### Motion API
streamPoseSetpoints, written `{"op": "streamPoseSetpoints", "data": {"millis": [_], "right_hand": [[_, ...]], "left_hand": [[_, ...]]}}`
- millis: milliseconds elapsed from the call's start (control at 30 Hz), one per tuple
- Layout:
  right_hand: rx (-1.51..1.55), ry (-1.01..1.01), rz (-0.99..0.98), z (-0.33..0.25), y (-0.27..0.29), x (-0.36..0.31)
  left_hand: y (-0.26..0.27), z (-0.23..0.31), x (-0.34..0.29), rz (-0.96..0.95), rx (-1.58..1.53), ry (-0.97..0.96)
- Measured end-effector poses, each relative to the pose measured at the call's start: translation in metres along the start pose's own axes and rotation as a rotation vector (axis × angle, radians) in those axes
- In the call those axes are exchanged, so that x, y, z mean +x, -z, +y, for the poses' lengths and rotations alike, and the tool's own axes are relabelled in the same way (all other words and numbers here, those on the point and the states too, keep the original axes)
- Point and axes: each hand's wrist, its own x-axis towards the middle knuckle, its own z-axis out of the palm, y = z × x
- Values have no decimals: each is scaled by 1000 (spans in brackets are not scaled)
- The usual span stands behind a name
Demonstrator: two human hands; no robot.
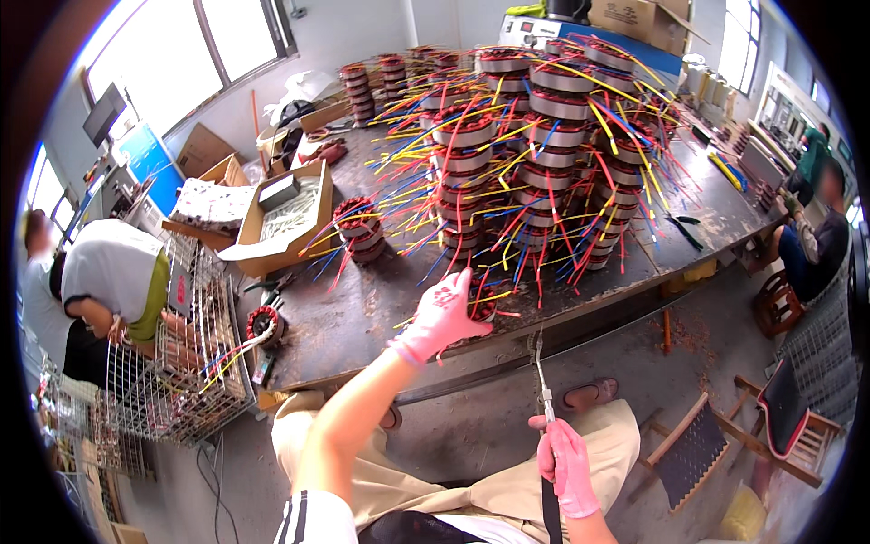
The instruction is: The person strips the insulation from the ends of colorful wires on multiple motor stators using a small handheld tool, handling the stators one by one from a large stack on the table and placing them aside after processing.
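My left hand (439,317), in a pink glove, is closed around the side of a wound motor stator (489,295) at the near edge of the bench. The hand hides much of this stator; red and yellow leads stick out around it. My right hand (568,462), gloved in pink too, holds a slim metal rod-like tool (546,394) upright over my lap. Its thin tip reaches up to the bench edge, apart from the left hand. I cannot make out the tool's exact kind.
Tall stacks of stators (553,136) with red, yellow and blue leads fill the bench (326,335). Left are a short stack (360,231), a single stator (265,326), and a cardboard box (290,218). Pliers (684,231) lie right. People work by a wire cart (181,363); chairs (779,408) stand right.
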Motion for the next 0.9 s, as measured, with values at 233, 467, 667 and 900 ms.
{"op": "streamPoseSetpoints", "data": {"millis": [233, 467, 667, 900], "right_hand": [[-10, -122, -119, 13, -23, 10], [-59, -174, -249, 24, -53, 23], [-125, -203, -219, 21, -61, 26], [-117, -250, -248, 27, -69, 30]], "left_hand": [[64, -68, -105, 34, -72, -58], [58, -133, -135, 50, -98, -32], [56, -115, -121, 37, -148, 80], [36, -108, -121, 186, 64, 36]]}}
